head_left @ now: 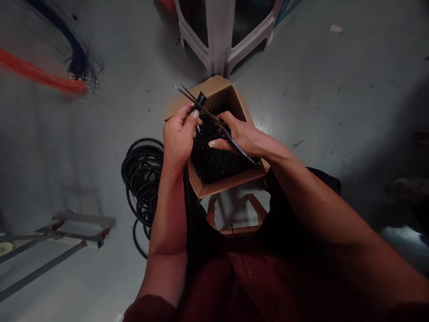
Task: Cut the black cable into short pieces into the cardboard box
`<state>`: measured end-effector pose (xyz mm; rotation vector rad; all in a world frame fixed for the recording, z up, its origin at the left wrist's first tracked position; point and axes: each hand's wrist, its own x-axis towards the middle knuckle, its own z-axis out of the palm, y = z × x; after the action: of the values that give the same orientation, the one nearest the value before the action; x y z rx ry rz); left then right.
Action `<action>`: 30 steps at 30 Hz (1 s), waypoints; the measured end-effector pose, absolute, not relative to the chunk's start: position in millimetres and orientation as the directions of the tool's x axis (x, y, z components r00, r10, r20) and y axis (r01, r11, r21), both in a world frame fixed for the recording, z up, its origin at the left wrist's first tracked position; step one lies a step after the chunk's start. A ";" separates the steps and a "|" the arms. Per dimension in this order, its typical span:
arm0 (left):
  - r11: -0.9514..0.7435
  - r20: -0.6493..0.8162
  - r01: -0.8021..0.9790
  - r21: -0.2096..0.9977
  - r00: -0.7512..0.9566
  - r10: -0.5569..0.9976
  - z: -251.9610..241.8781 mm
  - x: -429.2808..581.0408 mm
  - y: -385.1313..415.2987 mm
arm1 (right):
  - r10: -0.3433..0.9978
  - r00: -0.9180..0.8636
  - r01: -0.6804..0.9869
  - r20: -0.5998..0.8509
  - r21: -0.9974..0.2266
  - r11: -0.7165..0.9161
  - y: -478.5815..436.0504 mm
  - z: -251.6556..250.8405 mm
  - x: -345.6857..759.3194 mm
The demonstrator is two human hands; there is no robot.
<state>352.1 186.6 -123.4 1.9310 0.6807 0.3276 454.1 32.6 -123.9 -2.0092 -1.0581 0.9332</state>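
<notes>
My left hand (181, 134) is closed in a pinch on a short black corrugated tube (200, 100), above the far left part of an open cardboard box (224, 184). A long, thin dark strip (237, 146) crosses the tube and forks into two narrow ends at the upper left; its exact kind is unclear. That strip runs back over my right hand (241, 134), whose thumb stands apart from its bent fingers. A small shiny tip shows under my left thumb. Many small black pieces (217, 165) fill the box below both hands.
Coiled black cable (144, 179) lies left of the box. Beyond it stands a pale plastic stool (219, 36). Orange wires (40, 74) and dark blue wires (75, 49) hang at the upper left. A metal frame (77, 235) stands at the lower left.
</notes>
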 end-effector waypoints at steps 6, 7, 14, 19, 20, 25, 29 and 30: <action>-0.343 -0.066 0.308 0.887 0.821 0.568 -122.1 352.4 186.4 | 0.880 0.409 0.394 -0.241 -0.823 -0.408 32.4 -127.7 452.3; -0.343 -0.066 0.309 0.887 0.821 0.567 -122.0 352.3 186.5 | 0.879 0.411 0.397 -0.240 -0.821 -0.410 32.6 -127.0 451.9; -0.325 -0.080 0.322 0.889 0.809 0.582 -121.6 352.2 185.7 | 0.820 0.488 0.391 -0.299 -0.765 -0.512 41.7 -121.1 442.9; -0.312 -0.101 0.343 0.886 0.798 0.594 -124.6 352.0 187.1 | 0.812 0.495 0.408 -0.310 -0.742 -0.532 45.0 -125.1 439.9; -0.309 -0.104 0.344 0.886 0.799 0.593 -125.5 351.8 187.7 | 0.811 0.496 0.413 -0.309 -0.738 -0.533 44.6 -126.4 439.9; -0.328 -0.092 0.351 0.877 0.793 0.602 -129.0 350.3 191.7 | 0.811 0.502 0.443 -0.300 -0.716 -0.540 40.6 -132.0 440.2; -0.350 -0.091 0.356 0.866 0.802 0.591 -131.3 349.2 194.3 | 0.812 0.494 0.468 -0.310 -0.692 -0.549 37.9 -131.7 441.1; -0.357 -0.093 0.359 0.863 0.805 0.586 -131.9 349.1 194.6 | 0.809 0.492 0.471 -0.320 -0.684 -0.557 37.5 -130.9 441.6</action>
<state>349.1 194.6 -131.9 1.9825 0.7041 0.2830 441.6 37.5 -130.9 -2.2222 -1.0518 0.8648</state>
